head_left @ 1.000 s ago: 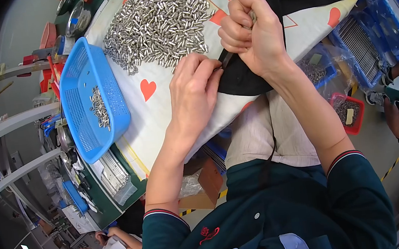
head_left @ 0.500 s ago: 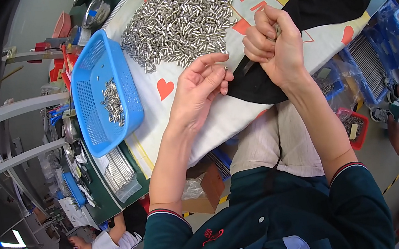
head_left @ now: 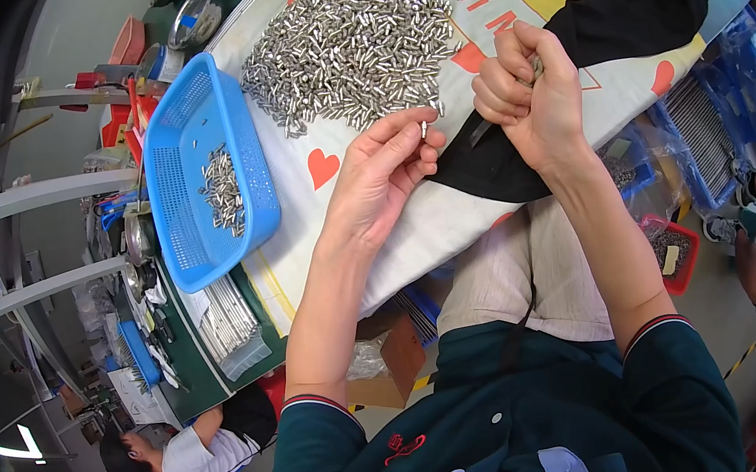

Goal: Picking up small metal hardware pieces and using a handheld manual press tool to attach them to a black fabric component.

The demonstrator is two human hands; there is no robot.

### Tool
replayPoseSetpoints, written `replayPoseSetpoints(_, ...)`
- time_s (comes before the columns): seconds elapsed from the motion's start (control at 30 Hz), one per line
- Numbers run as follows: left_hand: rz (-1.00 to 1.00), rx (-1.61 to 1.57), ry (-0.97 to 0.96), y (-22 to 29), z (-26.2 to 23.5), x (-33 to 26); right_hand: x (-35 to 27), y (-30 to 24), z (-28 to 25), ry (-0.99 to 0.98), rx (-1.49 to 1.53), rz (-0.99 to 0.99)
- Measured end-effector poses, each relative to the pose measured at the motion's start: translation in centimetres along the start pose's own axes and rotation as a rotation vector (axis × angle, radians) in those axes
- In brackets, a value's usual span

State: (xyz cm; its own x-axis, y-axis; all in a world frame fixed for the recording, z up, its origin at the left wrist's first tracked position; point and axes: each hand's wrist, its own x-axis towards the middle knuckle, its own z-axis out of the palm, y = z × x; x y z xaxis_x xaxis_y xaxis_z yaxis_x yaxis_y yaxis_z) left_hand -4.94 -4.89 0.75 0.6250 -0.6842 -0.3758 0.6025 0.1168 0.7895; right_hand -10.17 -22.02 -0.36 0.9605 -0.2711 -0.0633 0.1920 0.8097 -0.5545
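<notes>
One small silver piece (head_left: 424, 129) is pinched in the left hand (head_left: 377, 177), near the silver heap (head_left: 350, 46) on the patterned cloth (head_left: 307, 218); one narrow tool (head_left: 480, 133) is gripped in the fisted right hand (head_left: 535, 103), over black fabric (head_left: 494, 165).

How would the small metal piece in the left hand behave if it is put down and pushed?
The metal piece looks slim and rounded, so it would probably roll. Its shine suggests a smooth surface that may feel slippery.
</notes>
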Motion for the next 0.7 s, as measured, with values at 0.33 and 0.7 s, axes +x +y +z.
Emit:
replayPoseSetpoints(0.33, 0.289, 0.373, 0.133, 0.9, -0.5, 0.3, -0.1, 0.0, 0.0, -0.014, -0.008, -0.007)
replayPoseSetpoints(0.7, 0.722, 1.538, 0.151, 0.0, -0.2, 1.3, -0.1, 0.1, -0.1, -0.029, -0.009, -0.013)
